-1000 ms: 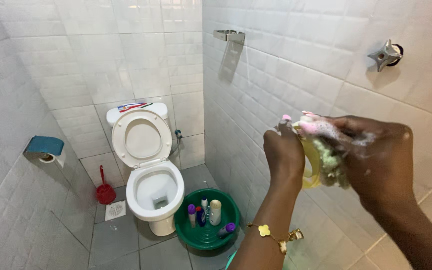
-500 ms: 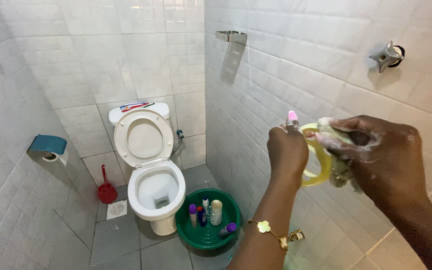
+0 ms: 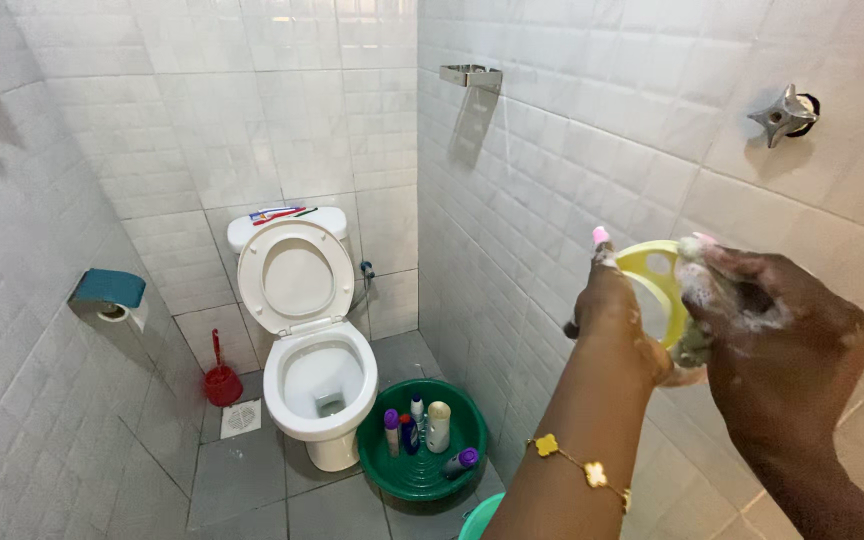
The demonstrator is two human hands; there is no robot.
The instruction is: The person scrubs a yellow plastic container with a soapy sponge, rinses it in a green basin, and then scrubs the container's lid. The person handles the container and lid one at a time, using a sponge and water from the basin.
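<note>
Two tiled walls meet behind a small bathroom scene that runs, from the left, with a blue toilet-paper holder (image 3: pixel 109 294) fixed to the wall, then a red toilet brush (image 3: pixel 221 380) standing on the grey floor beside a white floor drain (image 3: pixel 240 418). Next comes the white toilet (image 3: pixel 314 370), its lid raised, with toothbrushes lying on the tank. Just right of its base sits a green basin (image 3: pixel 422 478) holding several upright bottles: one with a purple cap, a dark blue one, a slim white one and a taller cream one, plus a purple-capped bottle lying on its side. Further right, the left hand (image 3: pixel 617 320), a gold clover bracelet (image 3: pixel 582 468) on its wrist, is closed around a round yellow plastic holder (image 3: pixel 655 285) held up near the right-hand wall. The right hand (image 3: pixel 777 345), covered in soap foam, presses a soapy sponge (image 3: pixel 693 345) against that holder, fingers curled over it. Above, a metal tap handle (image 3: pixel 784 114) juts from the wall.
</note>
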